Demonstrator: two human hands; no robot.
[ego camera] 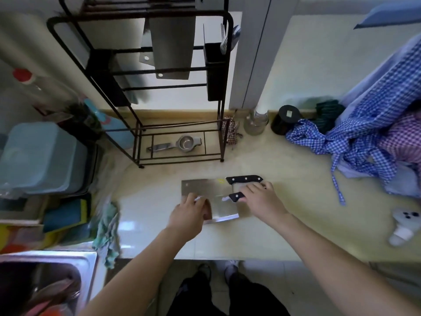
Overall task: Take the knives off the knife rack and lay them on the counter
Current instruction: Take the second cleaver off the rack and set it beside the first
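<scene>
- Steel-bladed cleaver with black riveted handle point(244, 179) lay flat on the beige counter point(284, 224), at 6 o'clock from the black wire knife rack point(141, 87).
- Right hand point(262, 199) gripped a second black-handled knife point(237, 197); left hand point(189, 215) steadied its blade.
- Advised: lower flat beside the first, edge away from fingers.
- Two steel blades point(172, 46) hung in the rack.

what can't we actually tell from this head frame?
- Second cleaver: blade partly hidden under the left hand; right hand covers most of its handle.
- Rack top: cut off by the frame edge, so the handles of the blades hanging there are unseen.
- Sink contents: blurred.
</scene>
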